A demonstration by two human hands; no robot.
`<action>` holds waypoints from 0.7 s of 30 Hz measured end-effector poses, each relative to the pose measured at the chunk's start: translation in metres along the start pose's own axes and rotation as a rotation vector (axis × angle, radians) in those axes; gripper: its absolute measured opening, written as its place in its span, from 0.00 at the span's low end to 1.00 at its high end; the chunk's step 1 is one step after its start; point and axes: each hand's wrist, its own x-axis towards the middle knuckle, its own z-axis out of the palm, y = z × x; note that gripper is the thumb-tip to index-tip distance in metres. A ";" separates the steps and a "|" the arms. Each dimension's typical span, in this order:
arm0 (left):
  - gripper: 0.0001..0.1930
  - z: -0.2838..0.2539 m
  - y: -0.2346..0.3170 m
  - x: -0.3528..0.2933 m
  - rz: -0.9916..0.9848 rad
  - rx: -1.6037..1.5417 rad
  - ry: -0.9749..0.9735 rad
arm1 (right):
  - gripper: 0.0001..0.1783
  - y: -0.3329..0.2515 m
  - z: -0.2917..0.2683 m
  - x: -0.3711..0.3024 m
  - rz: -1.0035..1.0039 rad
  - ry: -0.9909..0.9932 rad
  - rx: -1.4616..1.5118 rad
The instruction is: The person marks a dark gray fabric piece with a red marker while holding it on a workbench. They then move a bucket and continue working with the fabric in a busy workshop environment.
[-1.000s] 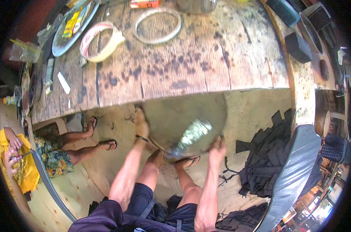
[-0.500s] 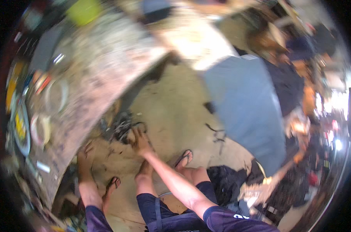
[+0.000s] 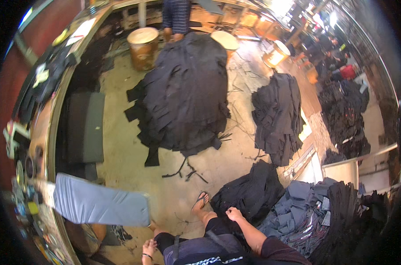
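Observation:
My left hand [image 3: 149, 247], with a dark band at the wrist, hangs low beside my thigh. Its fingers are loosely bent and apart, and I see nothing in them. Out in front of my right thigh, my right hand [image 3: 234, 214] is curled closed with nothing visible in it. Behind it lies a heap of black cloth [image 3: 253, 185]; whether the hand touches it I cannot tell. A grey-blue padded board [image 3: 101, 201] reaches from the left bench toward my legs, ahead of my left hand.
A large pile of black cut cloth pieces [image 3: 183, 88] covers the middle floor, with a smaller black stack [image 3: 278, 117] to its right. Grey cloth pieces [image 3: 293, 212] lie at my right. A cluttered workbench [image 3: 43, 165] runs along the left. Another person's legs [image 3: 176, 17] stand beyond the pile.
My view has swung round to the right, bringing the cloth piles ahead and the padded board to my left. My right hand, earlier spread low near dark strands, is now curled near black cloth.

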 end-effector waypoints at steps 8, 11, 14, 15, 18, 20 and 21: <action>0.22 0.257 0.113 -0.009 -0.154 0.394 -0.047 | 0.27 -0.073 -0.245 0.152 -0.220 0.047 0.018; 0.24 0.344 0.166 0.032 -0.272 0.374 -0.052 | 0.27 -0.136 -0.352 0.215 -0.410 0.093 0.091; 0.27 0.423 0.273 0.100 -0.381 0.387 -0.071 | 0.24 -0.173 -0.467 0.265 -0.502 0.170 0.207; 0.27 0.448 0.322 0.124 -0.336 0.402 -0.066 | 0.23 -0.181 -0.507 0.281 -0.505 0.172 0.229; 0.27 0.517 0.487 0.173 0.225 0.558 0.053 | 0.20 -0.202 -0.624 0.337 -0.554 0.305 0.102; 0.25 0.587 0.603 0.193 0.414 0.435 0.051 | 0.20 -0.218 -0.700 0.382 -0.469 0.229 -0.031; 0.24 0.626 0.659 0.202 0.448 0.299 -0.079 | 0.20 -0.227 -0.734 0.405 -0.499 0.267 -0.037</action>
